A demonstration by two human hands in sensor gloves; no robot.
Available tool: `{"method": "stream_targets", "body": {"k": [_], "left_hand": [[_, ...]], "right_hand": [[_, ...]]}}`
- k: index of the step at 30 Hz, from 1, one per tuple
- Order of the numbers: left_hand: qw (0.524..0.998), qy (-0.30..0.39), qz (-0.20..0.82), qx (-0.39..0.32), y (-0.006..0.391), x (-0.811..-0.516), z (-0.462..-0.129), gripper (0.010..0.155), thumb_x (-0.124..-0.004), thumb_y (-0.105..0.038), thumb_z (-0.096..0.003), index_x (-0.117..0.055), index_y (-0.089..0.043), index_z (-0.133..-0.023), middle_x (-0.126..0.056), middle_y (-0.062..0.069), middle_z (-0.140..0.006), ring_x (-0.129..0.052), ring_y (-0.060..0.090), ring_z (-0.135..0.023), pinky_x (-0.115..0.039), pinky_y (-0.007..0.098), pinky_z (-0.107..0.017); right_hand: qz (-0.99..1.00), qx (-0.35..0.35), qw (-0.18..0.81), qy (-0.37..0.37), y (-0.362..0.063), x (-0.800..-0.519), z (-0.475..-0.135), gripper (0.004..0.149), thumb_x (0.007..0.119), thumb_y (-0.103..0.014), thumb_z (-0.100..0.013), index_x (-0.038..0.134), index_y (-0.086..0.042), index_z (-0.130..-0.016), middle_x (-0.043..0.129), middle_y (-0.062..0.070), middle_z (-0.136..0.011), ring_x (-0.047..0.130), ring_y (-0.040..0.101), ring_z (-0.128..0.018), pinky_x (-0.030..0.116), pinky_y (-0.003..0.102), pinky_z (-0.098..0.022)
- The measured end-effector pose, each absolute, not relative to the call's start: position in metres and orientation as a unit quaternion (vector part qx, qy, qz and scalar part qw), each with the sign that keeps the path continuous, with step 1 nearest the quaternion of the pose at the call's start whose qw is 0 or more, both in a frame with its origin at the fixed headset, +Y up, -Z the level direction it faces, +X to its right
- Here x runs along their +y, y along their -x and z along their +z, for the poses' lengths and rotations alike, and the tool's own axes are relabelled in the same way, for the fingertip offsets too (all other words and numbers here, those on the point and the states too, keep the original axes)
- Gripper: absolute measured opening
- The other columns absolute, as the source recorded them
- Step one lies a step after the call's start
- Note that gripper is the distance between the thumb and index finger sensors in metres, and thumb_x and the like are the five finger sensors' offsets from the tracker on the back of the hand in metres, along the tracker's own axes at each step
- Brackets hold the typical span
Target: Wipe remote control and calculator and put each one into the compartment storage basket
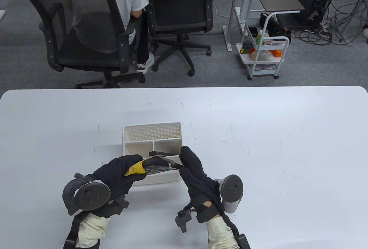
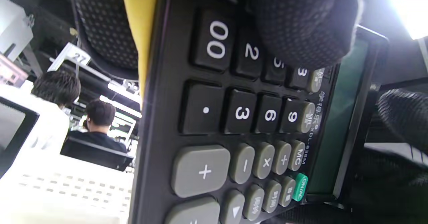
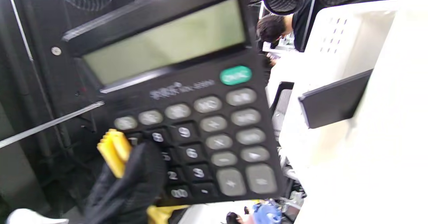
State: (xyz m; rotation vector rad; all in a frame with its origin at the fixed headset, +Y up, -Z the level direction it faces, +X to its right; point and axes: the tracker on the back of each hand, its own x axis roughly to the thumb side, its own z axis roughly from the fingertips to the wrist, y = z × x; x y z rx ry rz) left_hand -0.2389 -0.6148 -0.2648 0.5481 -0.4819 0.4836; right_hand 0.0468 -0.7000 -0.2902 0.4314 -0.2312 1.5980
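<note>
Black plastic calculator [image 1: 159, 167]: rigid, light, probably slick-faced; held above the basket [image 1: 152, 137]. Left hand [image 1: 120, 171] pinches its key end together with a yellow cloth [image 1: 135, 169]; right hand [image 1: 191, 164] steadies the screen end, clasp unclear. Best held by the edges.

The white, scuffed surface [image 1: 258, 134] before me carries only the white compartment storage basket [image 1: 135, 145], near my edge.

Office: mesh chairs [image 1: 86, 27], carpet [image 1: 316, 65].

Beyond the grip: grey carpet floor [image 1: 316, 68], two black mesh office chairs [image 1: 86, 30], a white rolling cart [image 1: 263, 56] at far right.
</note>
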Motion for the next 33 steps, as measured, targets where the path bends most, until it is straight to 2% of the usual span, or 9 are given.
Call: {"method": "stream_targets", "body": {"k": [4,6,8,14,18,22,26,29,33], "left_hand": [[0.901,-0.295,0.211,-0.238,0.233,-0.614,-0.262,0.049,-0.092,-0.044,-0.0408,-0.080,-0.033,-0.087,-0.100,-0.007,-0.079,-0.109,0.015,-0.065,-0.094,0.041,-0.045],[0.901,-0.285,0.202,-0.258,0.228,-0.617,-0.262,0.049,-0.094,-0.042,-0.0397,-0.080,-0.037,-0.086,-0.099,-0.009,-0.082,-0.106,0.016,-0.072,-0.090,0.045,-0.052],[0.901,-0.300,0.176,-0.260,0.221,-0.620,-0.261,0.049,-0.094,-0.043,-0.0391,-0.078,-0.040,-0.085,-0.098,-0.010,-0.083,-0.105,0.015,-0.074,-0.090,0.045,-0.054],[0.905,-0.301,0.082,-0.289,0.192,-0.624,-0.254,0.051,-0.093,-0.037,-0.0417,-0.073,-0.044,-0.088,-0.091,-0.015,-0.092,-0.100,0.016,-0.085,-0.083,0.049,-0.063],[0.903,-0.308,0.047,-0.297,0.182,-0.629,-0.251,0.053,-0.092,-0.035,-0.0433,-0.070,-0.043,-0.091,-0.086,-0.014,-0.098,-0.094,0.018,-0.092,-0.080,0.051,-0.065],[0.910,-0.285,0.018,-0.300,0.173,-0.636,-0.252,0.060,-0.090,-0.045,-0.0423,-0.067,-0.040,-0.097,-0.080,-0.010,-0.106,-0.079,0.026,-0.103,-0.071,0.056,-0.071],[0.923,-0.256,-0.032,-0.284,0.169,-0.644,-0.257,0.075,-0.084,-0.060,-0.0408,-0.059,-0.036,-0.107,-0.062,-0.002,-0.117,-0.055,0.032,-0.112,-0.056,0.065,-0.076],[0.931,-0.248,-0.059,-0.262,0.169,-0.648,-0.259,0.080,-0.081,-0.061,-0.0423,-0.048,-0.036,-0.111,-0.056,-0.001,-0.119,-0.054,0.032,-0.111,-0.055,0.064,-0.076],[0.927,-0.252,-0.024,-0.275,0.165,-0.647,-0.259,0.064,-0.072,-0.050,-0.0505,-0.051,-0.036,-0.110,-0.062,0.000,-0.117,-0.067,0.029,-0.108,-0.062,0.058,-0.075]], "right_hand": [[0.707,-0.036,0.688,-0.160,-0.045,-0.707,-0.290,0.089,0.051,-0.062,-0.060,0.027,0.002,-0.117,0.051,0.045,-0.109,0.066,0.061,-0.088,0.065,0.070,-0.054],[0.687,-0.037,0.711,-0.146,-0.046,-0.710,-0.292,0.093,0.049,-0.061,-0.060,0.029,0.014,-0.112,0.065,0.045,-0.101,0.079,0.057,-0.081,0.073,0.065,-0.051],[0.664,-0.034,0.735,-0.130,-0.047,-0.713,-0.293,0.094,0.050,-0.060,-0.061,0.027,0.017,-0.110,0.071,0.045,-0.096,0.086,0.053,-0.077,0.078,0.062,-0.048],[0.607,-0.028,0.787,-0.109,-0.052,-0.715,-0.294,0.089,0.061,-0.047,-0.063,0.014,0.013,-0.109,0.066,0.041,-0.096,0.088,0.044,-0.077,0.082,0.055,-0.049],[0.566,-0.046,0.818,-0.093,-0.056,-0.710,-0.294,0.082,0.067,-0.031,-0.061,0.015,0.010,-0.108,0.065,0.040,-0.095,0.094,0.041,-0.072,0.089,0.047,-0.046],[0.541,-0.058,0.835,-0.083,-0.060,-0.710,-0.294,0.076,0.069,-0.022,-0.059,0.019,0.007,-0.109,0.068,0.036,-0.095,0.097,0.042,-0.066,0.094,0.043,-0.042],[0.565,-0.083,0.818,-0.069,-0.066,-0.707,-0.292,0.074,0.068,-0.020,-0.059,0.020,0.006,-0.110,0.070,0.033,-0.095,0.096,0.043,-0.067,0.094,0.043,-0.042],[0.548,-0.095,0.829,-0.055,-0.071,-0.706,-0.291,0.073,0.066,-0.020,-0.060,0.019,0.005,-0.110,0.069,0.032,-0.096,0.096,0.042,-0.067,0.093,0.042,-0.042],[0.533,-0.105,0.839,-0.030,-0.079,-0.711,-0.291,0.074,0.065,-0.021,-0.061,0.017,0.006,-0.109,0.069,0.031,-0.096,0.096,0.041,-0.067,0.093,0.041,-0.042]]}}
